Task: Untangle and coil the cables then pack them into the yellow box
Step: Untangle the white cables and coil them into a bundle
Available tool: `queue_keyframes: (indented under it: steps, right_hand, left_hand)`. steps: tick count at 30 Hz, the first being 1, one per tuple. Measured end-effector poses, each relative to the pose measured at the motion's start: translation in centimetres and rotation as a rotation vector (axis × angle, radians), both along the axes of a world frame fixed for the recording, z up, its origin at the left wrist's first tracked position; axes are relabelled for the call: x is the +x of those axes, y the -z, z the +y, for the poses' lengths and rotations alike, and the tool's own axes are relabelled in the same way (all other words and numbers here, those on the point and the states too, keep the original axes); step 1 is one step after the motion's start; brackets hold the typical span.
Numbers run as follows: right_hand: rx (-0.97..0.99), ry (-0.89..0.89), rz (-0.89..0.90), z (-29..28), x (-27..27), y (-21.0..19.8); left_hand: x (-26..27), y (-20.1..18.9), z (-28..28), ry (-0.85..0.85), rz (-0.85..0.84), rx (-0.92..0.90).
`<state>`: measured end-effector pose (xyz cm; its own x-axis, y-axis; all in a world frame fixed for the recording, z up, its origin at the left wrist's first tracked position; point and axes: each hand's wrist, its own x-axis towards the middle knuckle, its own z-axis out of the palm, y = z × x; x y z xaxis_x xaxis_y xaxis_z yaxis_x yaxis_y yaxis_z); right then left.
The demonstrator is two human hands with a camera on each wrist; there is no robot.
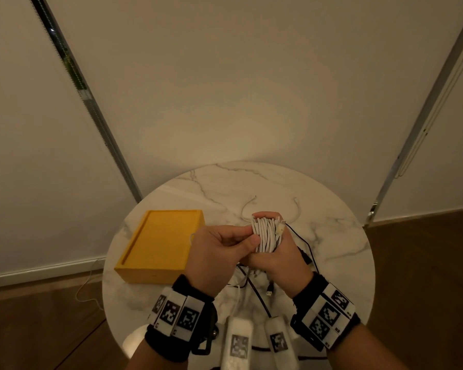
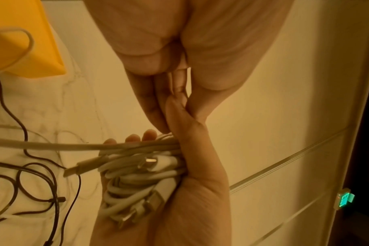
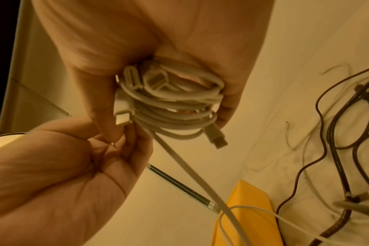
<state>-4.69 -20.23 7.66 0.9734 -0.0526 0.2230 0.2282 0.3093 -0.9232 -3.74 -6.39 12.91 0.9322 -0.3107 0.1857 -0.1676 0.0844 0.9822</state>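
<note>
The bundle of white cables [image 1: 266,235] is held above the round marble table [image 1: 332,236], just in front of the person, and several plugs stick out of its loops. The right hand [image 1: 278,263] has its fingers and thumb curled around this bundle and grips it from below. The left hand [image 1: 217,252] is touching the bundle from the left side; its thumb and fingers are pressed together at the coil, where a loose white strand [image 3: 192,176] leaves the bundle and goes down toward the table. The yellow box [image 1: 158,244] stands on the table to the left of the hands, near but apart from them. From the head view its flat yellow top shows no cable inside; a thin white loop [image 2: 21,50] lies against its side. Dark cables [image 2: 38,183] lie loose and tangled on the table under the hands. Behind the table are pale wall panels [image 1: 225,89].
</note>
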Motion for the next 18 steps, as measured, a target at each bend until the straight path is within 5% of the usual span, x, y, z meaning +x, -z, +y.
queue_keyframes:
  steps: [11,15,18]
  right_hand:
    - [0.044,0.126,0.047,-0.7,0.1,-0.5]
    - [0.239,0.177,0.069,-1.4,0.2,-0.8]
    - [0.365,0.169,0.033,-2.0,0.1,-1.0]
  left_hand:
    - [-0.2,0.1,-0.2,0.118,-0.044,-0.014]
    - [0.5,1.1,0.5,-0.096,0.027,0.275]
    - [0.3,1.3,0.6,-0.012,0.309,0.458]
